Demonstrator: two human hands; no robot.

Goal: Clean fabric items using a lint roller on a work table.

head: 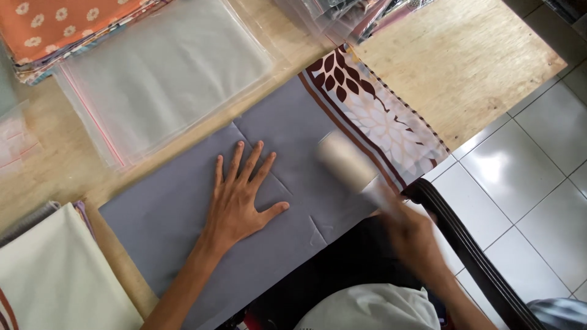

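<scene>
Nearest to me, at the bottom of the frame, is my own lap, dark cloth with a pale grey garment (367, 308) bunched over it. Just above it lies the grey fabric (183, 214), folded flat and running slantwise from the lower left toward the upper middle of the frame, where it ends in a patterned border (373, 116) of brown leaves and pale petals edged with brown stripes.

My left hand (241, 198) lies flat on the grey fabric near the centre of the frame, palm down, fingers spread wide and straight, gripping nothing. My right hand (409, 229), at lower right, is blurred; it is closed round the handle of a pale roller (345, 160), whose cylinder rests on the fabric beside the striped edge. How tightly the fingers wrap it I cannot tell.

The fabric lies on a light wooden table (465, 55). At upper left, a stack of clear plastic bags (165, 73) sits just beyond the fabric, and above it a pile of orange flowered cloth (55, 24). At lower left lies a cream folded cloth (55, 275). A dark chair arm (471, 250) curves past my right wrist, over white floor tiles (538, 153).
</scene>
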